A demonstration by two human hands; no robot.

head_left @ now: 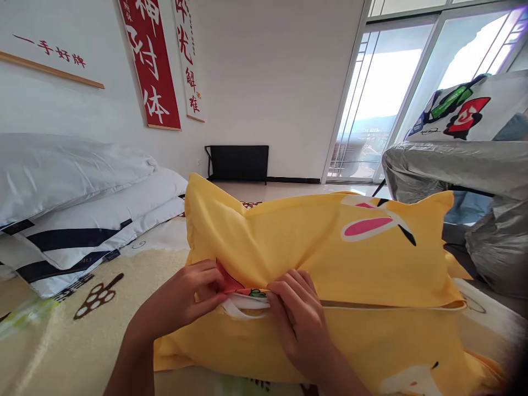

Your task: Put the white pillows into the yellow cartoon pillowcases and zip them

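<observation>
Pillowcase (284, 236) of yellow cloth lay on the patterned bed cover (144, 261), and the left hand (200, 289) and right hand (299, 316), slightly apart, both pinched its open edge. Behind, a red scroll (150, 63) showed “神附体”, and a white hanging (51, 33) showed “一手好牌”.

Head-worn view, facing forward and down; yellow pillowcase (289, 236) close, window (377, 99) far.

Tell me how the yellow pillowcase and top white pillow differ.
The yellow pillowcase carries pink-and-white prints; the top white pillow looks plain on top. The pillowcase gapes where the left hand and right hand grip its edge; the white pillow shows no opening and lies on other pillows. Both are creased fabric.
</observation>
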